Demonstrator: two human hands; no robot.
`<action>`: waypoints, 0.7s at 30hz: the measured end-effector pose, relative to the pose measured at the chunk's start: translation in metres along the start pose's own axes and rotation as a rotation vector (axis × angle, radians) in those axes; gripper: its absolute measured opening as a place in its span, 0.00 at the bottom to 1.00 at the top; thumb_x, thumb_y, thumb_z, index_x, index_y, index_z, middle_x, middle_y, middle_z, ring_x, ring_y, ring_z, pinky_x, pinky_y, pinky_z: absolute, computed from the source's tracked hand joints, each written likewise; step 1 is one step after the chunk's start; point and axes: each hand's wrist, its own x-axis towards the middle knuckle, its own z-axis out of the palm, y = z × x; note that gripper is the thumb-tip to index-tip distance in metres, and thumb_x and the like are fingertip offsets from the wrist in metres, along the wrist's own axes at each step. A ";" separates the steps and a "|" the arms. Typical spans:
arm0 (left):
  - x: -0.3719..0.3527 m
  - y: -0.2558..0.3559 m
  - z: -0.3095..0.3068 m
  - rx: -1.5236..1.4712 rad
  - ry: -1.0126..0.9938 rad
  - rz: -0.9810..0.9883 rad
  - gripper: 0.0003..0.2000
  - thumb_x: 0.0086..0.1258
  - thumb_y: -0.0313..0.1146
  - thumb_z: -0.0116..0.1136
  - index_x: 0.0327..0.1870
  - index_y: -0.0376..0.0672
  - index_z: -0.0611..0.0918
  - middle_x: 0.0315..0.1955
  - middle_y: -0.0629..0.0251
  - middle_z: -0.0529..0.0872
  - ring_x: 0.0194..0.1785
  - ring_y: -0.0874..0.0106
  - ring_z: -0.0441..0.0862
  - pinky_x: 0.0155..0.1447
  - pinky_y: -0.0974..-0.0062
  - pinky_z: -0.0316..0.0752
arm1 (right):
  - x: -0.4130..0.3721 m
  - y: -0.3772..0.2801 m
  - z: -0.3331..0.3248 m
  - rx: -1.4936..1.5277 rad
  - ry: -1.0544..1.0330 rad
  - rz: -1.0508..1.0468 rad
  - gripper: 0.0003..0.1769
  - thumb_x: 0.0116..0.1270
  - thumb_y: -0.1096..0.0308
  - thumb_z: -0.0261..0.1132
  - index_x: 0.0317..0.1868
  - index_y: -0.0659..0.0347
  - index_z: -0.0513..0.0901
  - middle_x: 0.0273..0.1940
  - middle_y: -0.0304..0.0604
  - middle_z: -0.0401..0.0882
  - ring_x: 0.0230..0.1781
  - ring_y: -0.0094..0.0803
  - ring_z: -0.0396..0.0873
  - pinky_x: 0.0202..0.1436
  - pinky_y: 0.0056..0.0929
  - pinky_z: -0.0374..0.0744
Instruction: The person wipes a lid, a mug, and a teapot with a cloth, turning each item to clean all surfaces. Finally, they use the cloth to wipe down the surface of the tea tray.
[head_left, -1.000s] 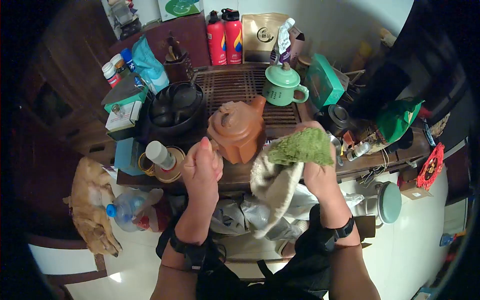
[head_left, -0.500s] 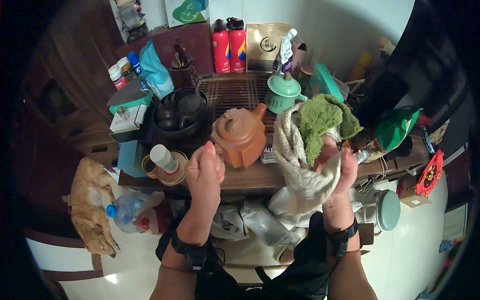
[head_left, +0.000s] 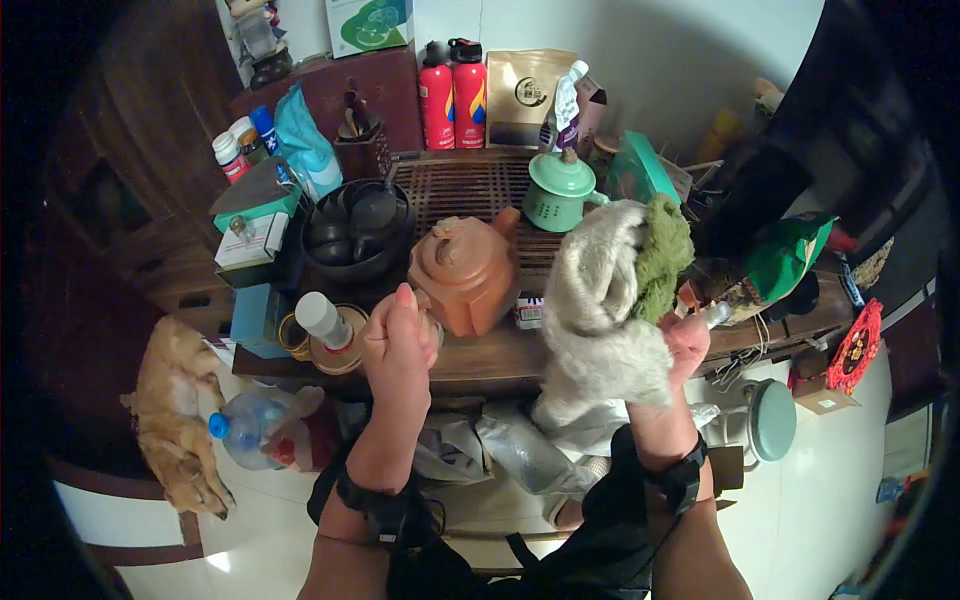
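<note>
A brown clay teapot [head_left: 465, 278] with a carved lid is in the middle, over the front of the wooden tea table. My left hand [head_left: 398, 335] is closed in a fist around its handle, thumb on top; most of the handle is hidden. On the right, my right hand [head_left: 686, 345] grips two bunched cloths, a fluffy whitish towel [head_left: 590, 300] and a green towel [head_left: 662, 258]. They hang beside the teapot, and the fabric covers part of the fingers. Behind them stands a green lidded mug [head_left: 558, 195].
A slatted tea tray [head_left: 465, 190] lies behind the teapot. On its left are a black bowl of dark cups [head_left: 355, 235] and a white-capped container [head_left: 323, 320]. Two red bottles [head_left: 437, 105] stand at the back. A dog [head_left: 175, 420] lies on the floor near a water jug [head_left: 255, 430].
My right hand has turned with the cloths, so the whitish towel shows more and the green one is narrower. The teapot and my left hand have shifted slightly left.
</note>
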 end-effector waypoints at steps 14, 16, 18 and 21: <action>-0.001 0.004 0.000 -0.005 -0.021 -0.008 0.20 0.75 0.44 0.48 0.20 0.52 0.61 0.13 0.79 0.58 0.14 0.85 0.54 0.16 0.84 0.47 | -0.005 0.011 -0.018 0.155 0.086 -0.018 0.36 0.68 0.43 0.52 0.71 0.53 0.60 0.65 0.50 0.67 0.64 0.44 0.68 0.68 0.47 0.68; -0.002 0.004 0.001 -0.008 -0.011 0.000 0.20 0.75 0.44 0.48 0.20 0.52 0.61 0.13 0.79 0.57 0.14 0.85 0.54 0.16 0.84 0.47 | 0.002 0.008 -0.024 -0.048 0.028 -0.072 0.37 0.66 0.46 0.57 0.70 0.54 0.58 0.64 0.50 0.68 0.64 0.46 0.68 0.66 0.49 0.70; -0.002 0.004 0.002 -0.008 -0.010 0.008 0.20 0.75 0.43 0.48 0.20 0.52 0.61 0.13 0.79 0.57 0.14 0.85 0.54 0.16 0.84 0.47 | 0.009 0.009 -0.009 -0.083 -0.110 0.050 0.40 0.65 0.44 0.60 0.72 0.50 0.57 0.65 0.46 0.66 0.64 0.42 0.69 0.67 0.43 0.69; -0.003 0.004 0.002 0.003 -0.009 0.009 0.20 0.75 0.43 0.48 0.20 0.52 0.60 0.13 0.79 0.57 0.14 0.85 0.54 0.16 0.84 0.48 | 0.013 0.024 0.016 -0.346 0.012 -0.087 0.51 0.60 0.42 0.66 0.74 0.51 0.49 0.67 0.45 0.64 0.65 0.41 0.66 0.70 0.43 0.66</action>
